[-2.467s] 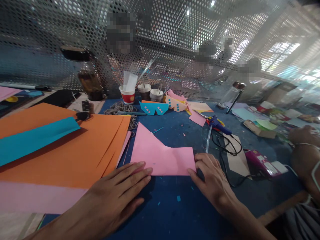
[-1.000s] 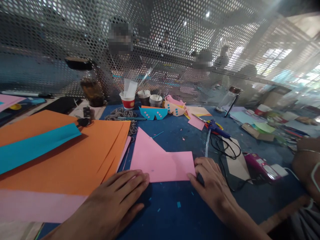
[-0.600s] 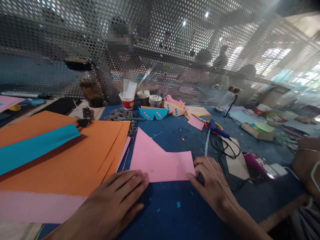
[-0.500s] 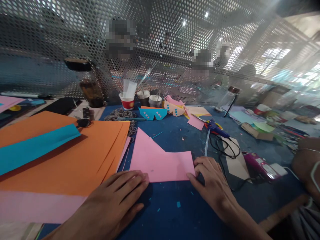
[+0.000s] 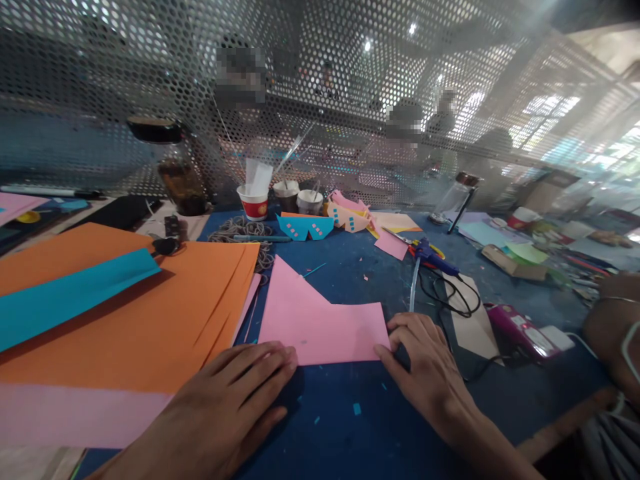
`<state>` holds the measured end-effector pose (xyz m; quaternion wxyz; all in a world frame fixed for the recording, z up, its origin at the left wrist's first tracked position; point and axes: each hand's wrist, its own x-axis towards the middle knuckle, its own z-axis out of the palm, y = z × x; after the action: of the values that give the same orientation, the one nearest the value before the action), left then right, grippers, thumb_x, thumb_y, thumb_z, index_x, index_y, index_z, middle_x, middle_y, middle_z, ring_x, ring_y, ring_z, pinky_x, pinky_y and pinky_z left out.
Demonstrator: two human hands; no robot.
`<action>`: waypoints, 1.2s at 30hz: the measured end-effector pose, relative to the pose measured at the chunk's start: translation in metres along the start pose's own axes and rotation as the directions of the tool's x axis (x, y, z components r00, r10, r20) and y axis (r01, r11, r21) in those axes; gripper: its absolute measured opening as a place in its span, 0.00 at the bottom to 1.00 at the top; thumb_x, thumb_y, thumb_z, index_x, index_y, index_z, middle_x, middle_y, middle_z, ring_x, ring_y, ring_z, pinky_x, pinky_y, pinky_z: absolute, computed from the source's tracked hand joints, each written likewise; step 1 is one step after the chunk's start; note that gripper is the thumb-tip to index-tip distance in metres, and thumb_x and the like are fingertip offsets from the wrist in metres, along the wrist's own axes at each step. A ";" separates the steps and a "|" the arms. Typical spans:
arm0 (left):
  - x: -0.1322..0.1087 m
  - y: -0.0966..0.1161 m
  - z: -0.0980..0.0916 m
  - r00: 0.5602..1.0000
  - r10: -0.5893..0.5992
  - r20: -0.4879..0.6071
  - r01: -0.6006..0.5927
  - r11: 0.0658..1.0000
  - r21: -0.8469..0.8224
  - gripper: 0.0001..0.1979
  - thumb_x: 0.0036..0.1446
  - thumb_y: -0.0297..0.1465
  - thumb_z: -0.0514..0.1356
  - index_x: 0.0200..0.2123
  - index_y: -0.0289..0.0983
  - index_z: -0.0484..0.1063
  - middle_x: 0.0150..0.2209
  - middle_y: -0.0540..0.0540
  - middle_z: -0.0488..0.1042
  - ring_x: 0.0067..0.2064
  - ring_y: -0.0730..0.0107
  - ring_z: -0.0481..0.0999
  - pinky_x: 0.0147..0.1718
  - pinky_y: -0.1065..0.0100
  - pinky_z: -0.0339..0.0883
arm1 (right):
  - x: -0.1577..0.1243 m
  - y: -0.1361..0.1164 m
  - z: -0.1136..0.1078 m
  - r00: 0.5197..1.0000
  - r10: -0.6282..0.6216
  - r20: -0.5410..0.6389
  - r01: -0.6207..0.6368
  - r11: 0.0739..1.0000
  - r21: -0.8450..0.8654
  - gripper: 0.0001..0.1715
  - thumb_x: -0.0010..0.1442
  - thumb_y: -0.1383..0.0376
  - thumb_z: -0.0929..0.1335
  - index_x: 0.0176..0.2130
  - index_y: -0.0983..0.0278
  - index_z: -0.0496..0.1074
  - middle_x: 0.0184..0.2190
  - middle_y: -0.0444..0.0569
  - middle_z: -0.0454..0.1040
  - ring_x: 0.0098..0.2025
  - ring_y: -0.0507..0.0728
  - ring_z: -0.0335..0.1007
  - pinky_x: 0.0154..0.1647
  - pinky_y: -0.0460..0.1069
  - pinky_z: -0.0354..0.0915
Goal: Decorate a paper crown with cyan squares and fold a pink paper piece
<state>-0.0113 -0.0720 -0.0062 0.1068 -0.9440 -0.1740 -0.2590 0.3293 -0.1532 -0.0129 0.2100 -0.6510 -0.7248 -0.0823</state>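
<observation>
A pink sheet of paper (image 5: pixel 320 330) lies flat on the blue table, with a straight near edge and a pointed flap rising at its far left. My left hand (image 5: pixel 250 387) rests palm down, its fingers stretched out and their tips on the paper's near left corner. At the opposite end, my right hand (image 5: pixel 420 353) has its fingers curled against the paper's right edge. Its thumb presses on the near right corner, so the corner sits between thumb and fingers.
Orange sheets (image 5: pixel 150 313) lie left under a folded blue strip (image 5: pixel 75 293). Paper masks (image 5: pixel 306 227), paper cups (image 5: pixel 255 203) and grey string (image 5: pixel 235 230) stand behind. A glue gun (image 5: pixel 433 257) with its cord lies right, near a purple device (image 5: pixel 520 330). Another person's arm (image 5: pixel 617 320) is far right.
</observation>
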 end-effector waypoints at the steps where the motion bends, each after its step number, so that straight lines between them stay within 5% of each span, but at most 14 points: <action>1: 0.001 0.001 0.000 1.000 -0.001 -0.006 0.001 1.000 0.011 0.18 0.80 0.36 0.53 0.60 0.36 0.80 0.57 0.49 0.86 0.57 0.63 0.81 0.59 0.61 0.69 | 0.000 0.000 0.000 1.000 0.003 0.003 -0.003 1.000 -0.005 0.12 0.73 0.63 0.70 0.36 0.58 0.66 0.48 0.51 0.78 0.54 0.66 0.73 0.52 0.61 0.65; 24: -0.001 0.000 0.001 1.000 0.007 0.004 -0.007 1.000 -0.001 0.18 0.81 0.36 0.53 0.61 0.38 0.79 0.58 0.49 0.86 0.57 0.62 0.80 0.59 0.61 0.68 | 0.000 -0.001 0.001 0.999 0.017 -0.029 -0.017 1.000 0.001 0.07 0.72 0.65 0.69 0.42 0.57 0.65 0.49 0.52 0.78 0.55 0.67 0.74 0.52 0.60 0.65; 36: -0.005 -0.001 0.004 0.984 -0.082 0.156 0.100 0.989 -0.110 0.20 0.77 0.43 0.59 0.66 0.46 0.74 0.58 0.52 0.83 0.57 0.61 0.78 0.58 0.61 0.69 | 0.003 -0.002 0.000 0.999 -0.002 -0.036 0.003 0.999 0.044 0.09 0.71 0.67 0.70 0.42 0.58 0.65 0.49 0.52 0.77 0.55 0.66 0.72 0.54 0.61 0.65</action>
<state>-0.0134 -0.0713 -0.0122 0.0259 -0.9566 -0.2090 -0.2013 0.3269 -0.1509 -0.0119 0.2373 -0.6438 -0.7233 -0.0781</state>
